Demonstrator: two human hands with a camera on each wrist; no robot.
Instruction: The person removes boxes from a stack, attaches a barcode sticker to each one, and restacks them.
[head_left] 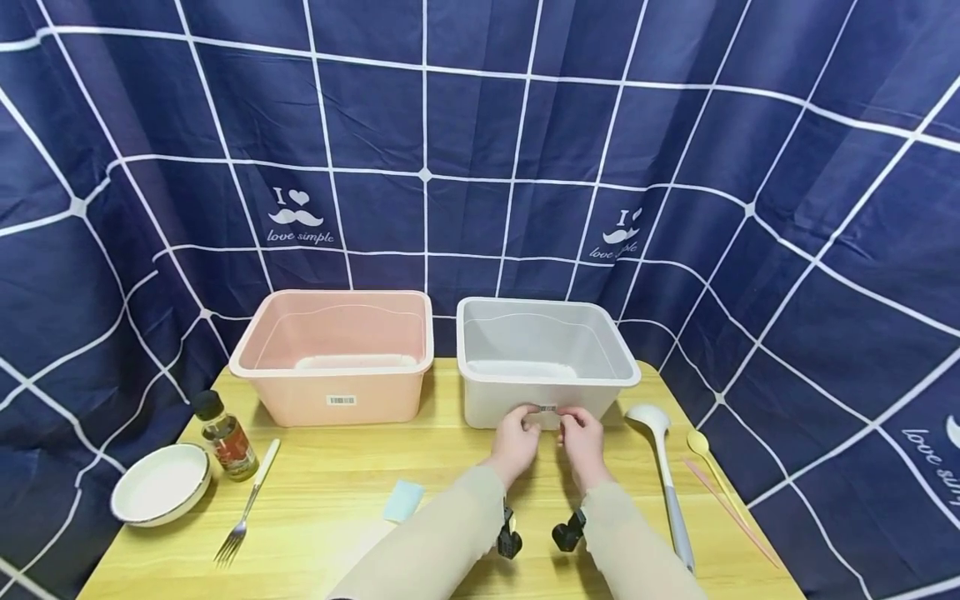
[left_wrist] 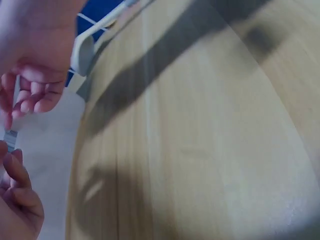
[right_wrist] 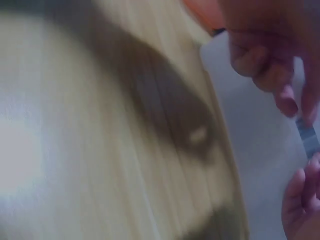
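A small barcode label (head_left: 548, 409) lies against the front wall of the grey bin (head_left: 480, 400). At its left end, my left hand (head_left: 516, 440) pinches it between thumb and forefinger, with the other fingers curled. Its right end is pinched by my right hand (head_left: 582, 442), fingers bent the same way. Both wrist views show the striped label (right_wrist: 307, 137) stretched between the two hands' fingertips, close over the bin's pale wall (left_wrist: 47, 150).
Left of the grey bin stands a pink bin (head_left: 337, 408) with its own barcode label. A white bowl (head_left: 161, 483), bottle (head_left: 228, 442), fork (head_left: 251, 500) and light-blue piece (head_left: 403, 501) lie leftward. Rightward are a ladle (head_left: 663, 467), yellow spoon (head_left: 712, 462) and pink stick (head_left: 731, 510).
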